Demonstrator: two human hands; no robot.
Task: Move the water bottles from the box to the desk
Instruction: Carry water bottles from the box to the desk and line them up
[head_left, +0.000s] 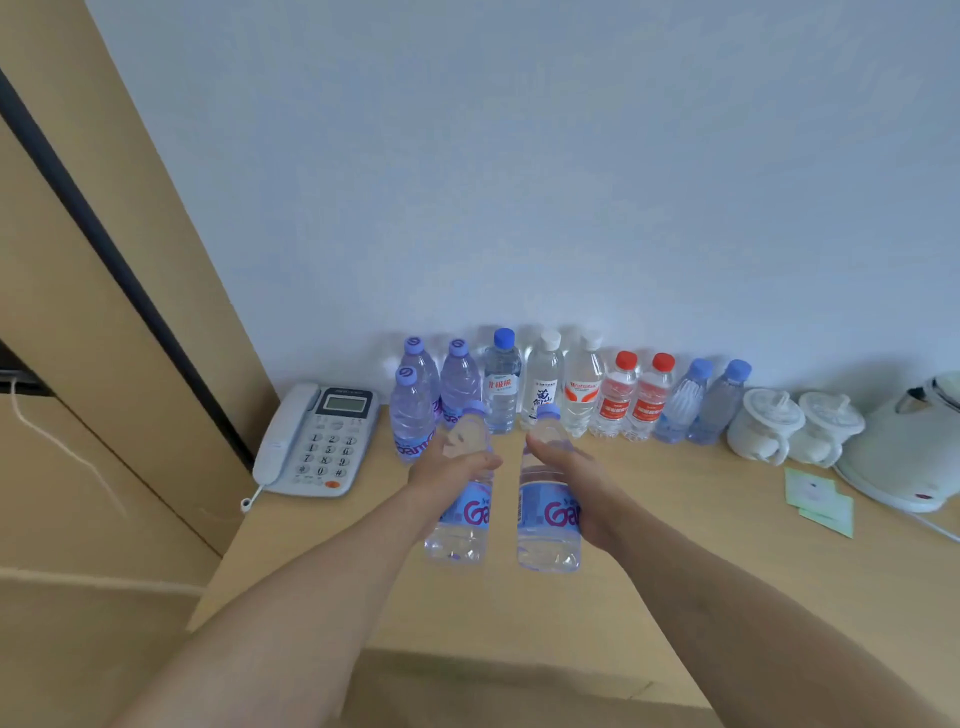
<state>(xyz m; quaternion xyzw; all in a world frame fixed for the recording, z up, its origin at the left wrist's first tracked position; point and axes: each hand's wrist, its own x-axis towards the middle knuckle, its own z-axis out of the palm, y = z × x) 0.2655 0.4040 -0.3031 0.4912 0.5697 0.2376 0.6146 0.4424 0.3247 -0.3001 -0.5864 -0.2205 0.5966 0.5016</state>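
My left hand (449, 470) grips a clear water bottle (464, 525) with a purple label and lilac cap, held upright above the wooden desk (675, 582). A second bottle of the same kind (548, 525) is held upright in my right hand (576, 480), close beside the first. Along the wall at the back of the desk stands a row of several water bottles (582, 389) with lilac, blue, white and red caps. The box is out of view.
A grey desk telephone (317, 441) lies at the desk's left end. Two white lidded cups (795, 426) and a white kettle (909, 447) stand at the right, with green paper packets (821, 499) in front of them. A beige panel borders the left.
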